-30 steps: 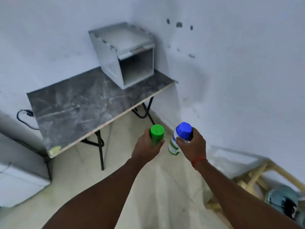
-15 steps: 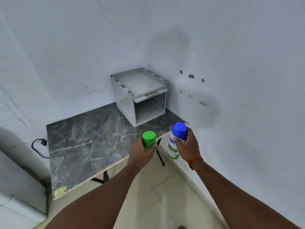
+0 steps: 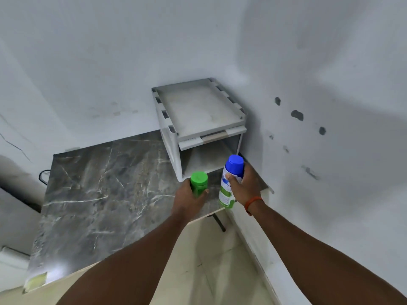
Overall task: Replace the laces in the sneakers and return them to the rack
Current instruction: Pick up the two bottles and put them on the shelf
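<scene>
The rack (image 3: 198, 111) stands on the far right corner of a dark, marble-patterned table (image 3: 99, 194), tucked into the angle where the two pale walls meet. It is a small, pale grey, box-like unit. Its flat top shelf has a low raised rim with square notches along both sides, and the surface looks dusty and smudged. Under the front edge of the top runs a slim white strip with a beige middle section. Below that is one open-fronted compartment, and its floor shows bare grey. Both of the person's bare arms reach forward over the near right part of the table, just in front of the rack. The left hand (image 3: 189, 199) is curled round a green-capped container (image 3: 198, 182), held upright; the fingers hide most of its body, so only the bright green cap and a little green below it show. The right hand (image 3: 246, 186) grips a spray can (image 3: 231, 183) with a blue cap and a white-and-green label, the thumb lying across the label and the can tilted slightly. The two containers are near each other but apart. An orange wristband (image 3: 253, 202) circles the right wrist. A black cable (image 3: 43, 175) loops against the wall by the table's left edge, and pale floor tiles (image 3: 209, 271) show below the arms.
</scene>
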